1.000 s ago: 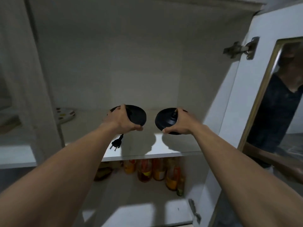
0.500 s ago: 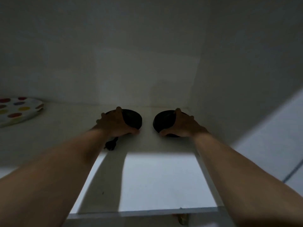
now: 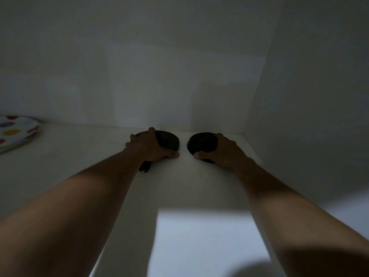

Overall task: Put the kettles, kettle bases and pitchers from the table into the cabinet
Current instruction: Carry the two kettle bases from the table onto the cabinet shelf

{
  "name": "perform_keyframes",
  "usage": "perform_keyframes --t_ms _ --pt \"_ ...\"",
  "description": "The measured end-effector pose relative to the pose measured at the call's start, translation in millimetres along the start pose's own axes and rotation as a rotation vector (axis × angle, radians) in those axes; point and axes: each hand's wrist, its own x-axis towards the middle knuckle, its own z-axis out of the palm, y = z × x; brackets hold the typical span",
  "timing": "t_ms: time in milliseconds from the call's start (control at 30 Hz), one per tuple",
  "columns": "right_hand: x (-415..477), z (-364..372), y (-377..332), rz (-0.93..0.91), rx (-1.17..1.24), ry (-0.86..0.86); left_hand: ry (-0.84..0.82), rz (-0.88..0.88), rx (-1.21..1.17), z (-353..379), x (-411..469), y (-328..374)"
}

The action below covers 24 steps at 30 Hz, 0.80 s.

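Two round black kettle bases lie side by side on the white cabinet shelf [image 3: 199,186], close to its back wall. My left hand [image 3: 149,145] grips the left kettle base [image 3: 168,140] from its left and near side, thumb along the front edge. Its black plug [image 3: 144,168] lies on the shelf just under my left wrist. My right hand [image 3: 221,151] grips the right kettle base [image 3: 200,143] from its right side, near the cabinet's right wall. No kettle or pitcher is in view.
A white plate with coloured dots [image 3: 16,132] sits on the shelf at the far left. The cabinet's right wall [image 3: 309,116] rises right beside my right hand. The back wall [image 3: 179,86] stands just behind both bases. The inside is dim.
Both hands have carried the bases from the shelf's front edge deep into the cabinet and down onto the shelf near the back wall. The view has moved inside the cabinet.
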Motion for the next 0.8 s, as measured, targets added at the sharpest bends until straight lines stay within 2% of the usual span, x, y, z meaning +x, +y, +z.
perform_keyframes --t_ms 467,800 --pt "29 7 12 0.029 -0.041 -0.004 -0.013 -0.010 0.046 9 25 0" --pt "-20 -33 -14 0.048 -0.125 0.001 0.062 0.022 0.111 -11 -13 8"
